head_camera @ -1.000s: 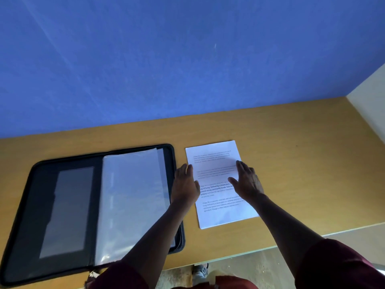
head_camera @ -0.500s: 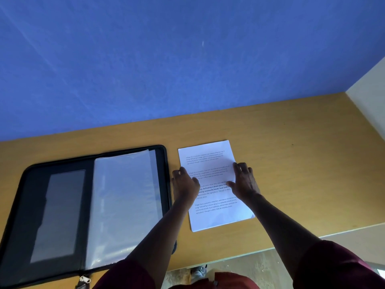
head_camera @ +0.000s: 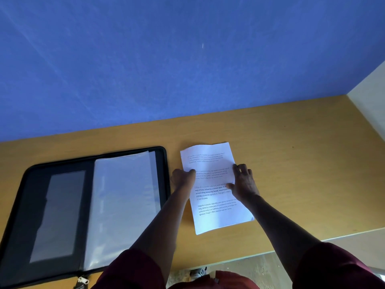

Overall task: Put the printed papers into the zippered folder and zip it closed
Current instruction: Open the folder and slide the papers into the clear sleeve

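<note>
The printed papers (head_camera: 214, 217), a thin white stack with black text, lie on the wooden desk (head_camera: 291, 163) right of the folder. My left hand (head_camera: 182, 178) grips their left edge, thumb on top. On the right edge, my right hand (head_camera: 243, 182) pinches the stack, and the upper part of the sheets bows upward. The black zippered folder (head_camera: 164, 163) lies open flat at the left, with a clear plastic sleeve (head_camera: 123, 205) on its right half and a grey pocket (head_camera: 60, 213) on its left half. Its metal zipper pull (head_camera: 82, 280) hangs at the front edge.
A blue wall (head_camera: 166, 59) rises behind the desk, and a white panel (head_camera: 373, 105) borders it on the right. The desk's front edge (head_camera: 270, 252) runs just below the papers, with floor and a shoe (head_camera: 198, 272) beneath.
Both hands went from resting flat on the sheets to gripping their left and right edges. The top of the papers has lifted and curled.
</note>
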`<state>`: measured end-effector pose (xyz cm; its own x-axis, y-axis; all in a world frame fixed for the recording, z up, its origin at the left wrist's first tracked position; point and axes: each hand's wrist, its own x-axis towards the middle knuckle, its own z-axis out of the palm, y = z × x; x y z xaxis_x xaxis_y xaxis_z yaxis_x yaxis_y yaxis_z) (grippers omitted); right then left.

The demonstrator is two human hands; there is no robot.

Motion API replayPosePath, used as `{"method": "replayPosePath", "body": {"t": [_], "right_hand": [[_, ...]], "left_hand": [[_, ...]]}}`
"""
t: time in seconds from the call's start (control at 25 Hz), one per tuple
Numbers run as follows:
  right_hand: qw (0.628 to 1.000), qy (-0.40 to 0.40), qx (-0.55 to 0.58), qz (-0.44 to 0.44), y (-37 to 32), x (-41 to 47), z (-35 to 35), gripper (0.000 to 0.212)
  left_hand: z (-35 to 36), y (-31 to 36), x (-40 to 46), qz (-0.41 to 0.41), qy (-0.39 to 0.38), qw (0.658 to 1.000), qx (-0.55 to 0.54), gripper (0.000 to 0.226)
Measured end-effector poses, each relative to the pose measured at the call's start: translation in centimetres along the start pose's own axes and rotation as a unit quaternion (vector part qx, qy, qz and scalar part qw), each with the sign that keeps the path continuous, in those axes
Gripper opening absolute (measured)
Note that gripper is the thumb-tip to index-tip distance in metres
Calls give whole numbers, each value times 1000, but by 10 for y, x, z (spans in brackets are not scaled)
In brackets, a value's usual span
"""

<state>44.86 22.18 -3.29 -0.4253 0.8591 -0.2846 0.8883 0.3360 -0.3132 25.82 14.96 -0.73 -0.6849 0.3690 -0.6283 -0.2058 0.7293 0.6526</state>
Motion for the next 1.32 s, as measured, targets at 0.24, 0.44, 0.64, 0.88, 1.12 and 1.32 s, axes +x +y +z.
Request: {"method": "replayPosePath", "body": {"t": [0.24,0.44,0.64,0.88,1.12,1.32], "right_hand": [[1000,2,7,-2,0,0,-1,73],[1000,5,17,1,1,0,0,74],[1000,9,26,10,0,-1,0,74],[994,9,96,46,-1,1,-1,71],[878,94,453,121,-2,-7,-9,34],[762,43,642,72,-5,-7,-35,17]], "left_hand": [[13,-7,-1,-15,-70,997,-34,27],[9,-17,-3,-23,-106,980,-170,12],[-1,-23,-3,-91,-176,958,-209,12],[-7,-15,-10,63,-171,981,-62,25],[-36,-3,-21,163,-243,952,-90,29],[-56,4,-27,198,-253,933,-163,20]]}}
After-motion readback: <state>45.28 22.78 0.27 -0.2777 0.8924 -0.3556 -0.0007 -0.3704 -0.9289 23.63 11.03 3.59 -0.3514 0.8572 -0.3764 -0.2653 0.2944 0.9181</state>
